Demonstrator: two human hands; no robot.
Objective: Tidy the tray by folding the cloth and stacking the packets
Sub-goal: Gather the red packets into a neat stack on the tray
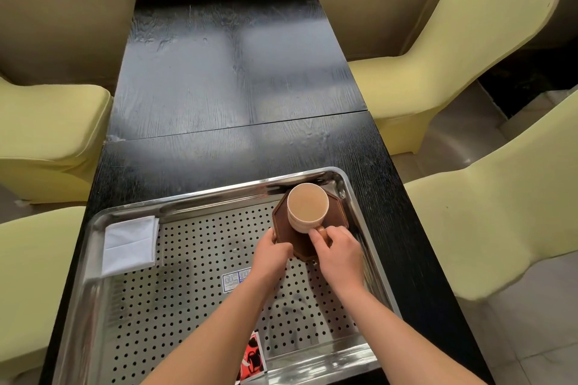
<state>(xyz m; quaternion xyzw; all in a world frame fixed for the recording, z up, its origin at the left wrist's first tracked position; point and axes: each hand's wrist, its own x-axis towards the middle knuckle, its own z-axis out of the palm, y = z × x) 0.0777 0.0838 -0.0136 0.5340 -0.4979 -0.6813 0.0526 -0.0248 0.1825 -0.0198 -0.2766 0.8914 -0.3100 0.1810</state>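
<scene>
Steel perforated tray on dark surface; white cloth lies folded flat in tray's far-left corner, and one red-black packet lies at the near edge, partly hidden under the left forearm. Far-right corner: cup of milky drink, upright on dark wooden coaster. Left hand grips the coaster's near-left edge with curled fingers; right hand pinches the cup's handle.

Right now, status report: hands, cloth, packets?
Left hand grips coaster; right hand pinches cup handle. Cloth folded, far-left corner of tray. Red packet at near edge, partly under forearm.
</scene>
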